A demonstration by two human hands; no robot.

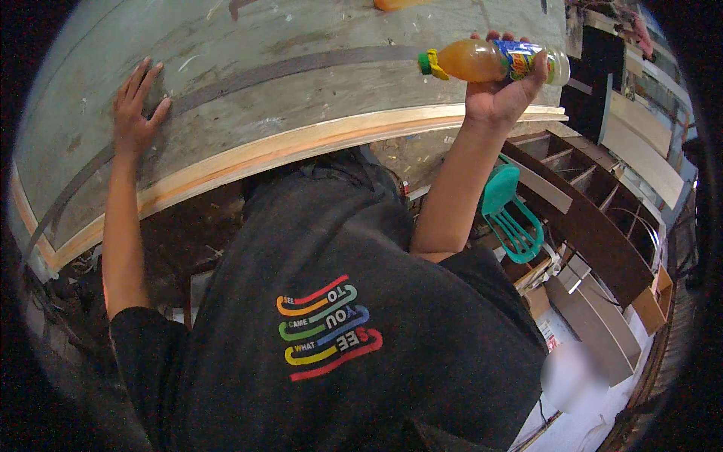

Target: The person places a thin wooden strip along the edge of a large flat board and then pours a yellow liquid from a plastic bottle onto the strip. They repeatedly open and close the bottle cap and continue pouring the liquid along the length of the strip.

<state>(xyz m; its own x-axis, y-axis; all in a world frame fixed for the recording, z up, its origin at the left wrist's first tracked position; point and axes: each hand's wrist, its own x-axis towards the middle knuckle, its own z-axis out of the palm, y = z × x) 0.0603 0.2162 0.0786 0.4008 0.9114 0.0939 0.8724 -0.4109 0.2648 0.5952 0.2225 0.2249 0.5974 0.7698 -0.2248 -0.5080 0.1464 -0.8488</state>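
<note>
My right hand [503, 99] is wrapped round a plastic bottle [473, 60] of amber-orange liquid, its palm beneath and its fingertips over the far side. The bottle is tilted nearly on its side, with its green cap pointing left and its clear base to the right. A yellow band circles its neck, and a blue and yellow label is partly covered by my thumb. On the left, my left hand [138, 105] rests on the grey-green tabletop [316, 94], fingers stretched and thumb apart, holding nothing. A dark curved strip [263, 79] passes close to that thumb.
Pale wooden edging [301, 151] runs along the table's near side. An orange object [399, 4] is cut off at the top. To the right are a green plastic chair [512, 215], a dark brown shelf unit [595, 226] and loose boards [640, 132].
</note>
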